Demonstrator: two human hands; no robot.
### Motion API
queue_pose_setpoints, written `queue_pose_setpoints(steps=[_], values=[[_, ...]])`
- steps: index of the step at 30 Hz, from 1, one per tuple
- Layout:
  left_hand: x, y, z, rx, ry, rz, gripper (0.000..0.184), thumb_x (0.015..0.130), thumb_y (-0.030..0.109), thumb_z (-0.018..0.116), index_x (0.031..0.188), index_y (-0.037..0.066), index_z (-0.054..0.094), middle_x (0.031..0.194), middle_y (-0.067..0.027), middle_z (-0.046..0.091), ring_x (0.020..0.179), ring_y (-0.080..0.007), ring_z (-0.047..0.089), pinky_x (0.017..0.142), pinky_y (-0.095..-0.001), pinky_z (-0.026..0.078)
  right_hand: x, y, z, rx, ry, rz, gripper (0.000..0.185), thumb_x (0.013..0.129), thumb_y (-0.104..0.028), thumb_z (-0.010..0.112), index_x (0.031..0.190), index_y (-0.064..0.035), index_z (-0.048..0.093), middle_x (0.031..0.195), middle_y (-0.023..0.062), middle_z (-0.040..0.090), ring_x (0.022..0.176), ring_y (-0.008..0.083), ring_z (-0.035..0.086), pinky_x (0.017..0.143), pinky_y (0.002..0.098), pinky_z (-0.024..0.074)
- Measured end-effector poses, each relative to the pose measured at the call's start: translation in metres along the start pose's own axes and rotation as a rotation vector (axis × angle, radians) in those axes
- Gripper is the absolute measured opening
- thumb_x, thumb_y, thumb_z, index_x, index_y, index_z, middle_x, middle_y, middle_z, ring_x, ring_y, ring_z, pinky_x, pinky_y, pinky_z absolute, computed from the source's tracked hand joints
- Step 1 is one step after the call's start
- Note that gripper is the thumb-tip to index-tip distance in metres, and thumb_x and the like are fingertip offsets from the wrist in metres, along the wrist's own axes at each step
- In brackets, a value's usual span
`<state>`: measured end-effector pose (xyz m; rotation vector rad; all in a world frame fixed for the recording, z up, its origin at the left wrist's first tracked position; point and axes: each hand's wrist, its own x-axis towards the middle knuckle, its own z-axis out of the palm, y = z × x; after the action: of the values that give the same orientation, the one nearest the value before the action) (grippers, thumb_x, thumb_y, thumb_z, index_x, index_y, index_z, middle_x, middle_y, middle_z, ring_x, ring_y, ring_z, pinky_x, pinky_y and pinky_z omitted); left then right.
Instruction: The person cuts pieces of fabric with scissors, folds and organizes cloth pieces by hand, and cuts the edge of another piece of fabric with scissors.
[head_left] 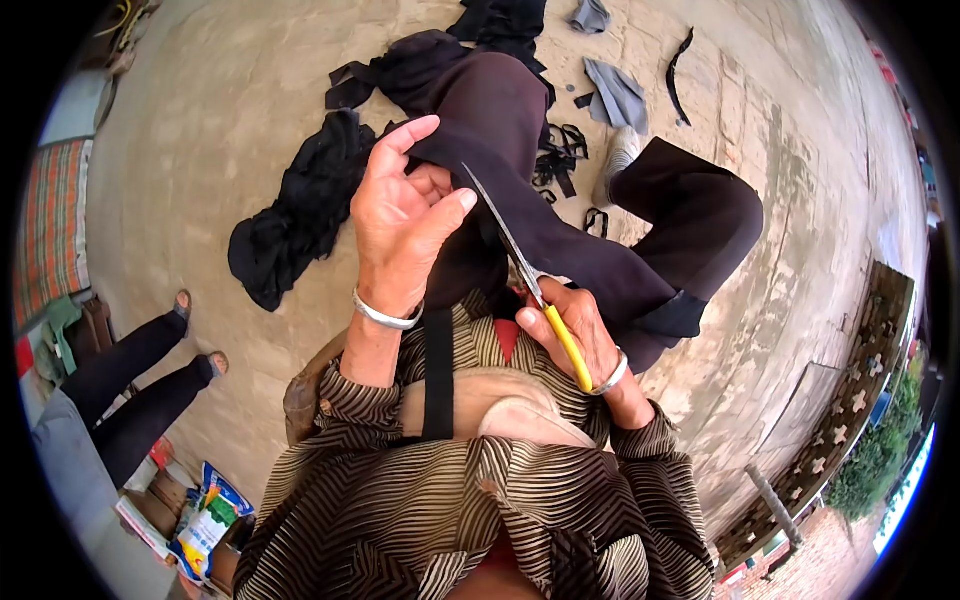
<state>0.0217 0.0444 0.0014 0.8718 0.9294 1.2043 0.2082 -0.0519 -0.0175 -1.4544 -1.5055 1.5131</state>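
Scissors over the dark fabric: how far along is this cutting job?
Apparently done: small black scraps already lie on the ground. In hand: the right hand holds the scissors over dark fabric; the left hand is open alongside. Possibly left: the bunched black cloth, though whether it is already trimmed, I can't tell.

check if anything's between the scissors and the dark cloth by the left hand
Nothing visible: the scissors in the right hand overlap the dark cloth in this view. The thumb of the left hand is beside the blades, not across them.
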Motion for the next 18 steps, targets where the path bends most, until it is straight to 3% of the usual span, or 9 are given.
queue_pose_setpoints(steps=[2,5,8,10,18], values=[[0.001,-0.001,0.001,0.002,-0.015,0.005,0.063,0.075,-0.014,0.062,0.134,-0.007,0.041,0.122,-0.0126,0.054,0.094,-0.0141,0.060,0.087,-0.0264,0.049,-0.001,0.003,-0.002,-0.003,-0.005,-0.004,0.049,0.088,-0.042,0.065,0.079,0.0050,0.053,0.059,0.0170,0.045,0.056,0.0295,0.047,0.058,0.0385,0.0416],[0.004,-0.002,0.004,0.002,-0.011,0.011,0.063,0.076,-0.016,0.060,0.134,-0.005,0.038,0.108,-0.0103,0.060,0.087,-0.0105,0.060,0.079,-0.0239,0.051,0.000,0.001,-0.009,0.011,-0.043,0.006,0.054,0.087,-0.047,0.065,0.080,0.0044,0.052,0.063,0.0162,0.047,0.060,0.0281,0.050,0.060,0.0381,0.0428],[0.006,-0.004,0.007,0.010,-0.017,-0.001,0.066,0.076,-0.016,0.060,0.136,-0.005,0.036,0.111,-0.0098,0.058,0.087,-0.0102,0.059,0.077,-0.0232,0.050,0.002,0.000,-0.018,0.042,-0.106,0.023,0.059,0.085,-0.052,0.066,0.083,0.0045,0.051,0.067,0.0155,0.049,0.063,0.0267,0.052,0.062,0.0379,0.0436],[0.005,-0.005,0.007,0.024,-0.043,0.029,0.069,0.074,-0.015,0.060,0.138,-0.005,0.037,0.125,-0.0123,0.051,0.097,-0.0144,0.059,0.084,-0.0260,0.050,-0.003,0.003,-0.020,0.059,-0.142,0.032,0.061,0.084,-0.054,0.066,0.085,0.0049,0.050,0.069,0.0152,0.050,0.065,0.0261,0.052,0.062,0.0378,0.0439],[0.013,-0.003,0.014,0.029,-0.091,0.001,0.073,0.073,-0.018,0.058,0.140,-0.005,0.034,0.127,-0.0121,0.049,0.099,-0.0139,0.059,0.083,-0.0258,0.050,0.001,0.005,-0.034,0.100,-0.199,0.013,0.057,0.086,-0.051,0.065,0.089,0.0034,0.049,0.075,0.0137,0.048,0.069,0.0242,0.049,0.066,0.0353,0.0428]])
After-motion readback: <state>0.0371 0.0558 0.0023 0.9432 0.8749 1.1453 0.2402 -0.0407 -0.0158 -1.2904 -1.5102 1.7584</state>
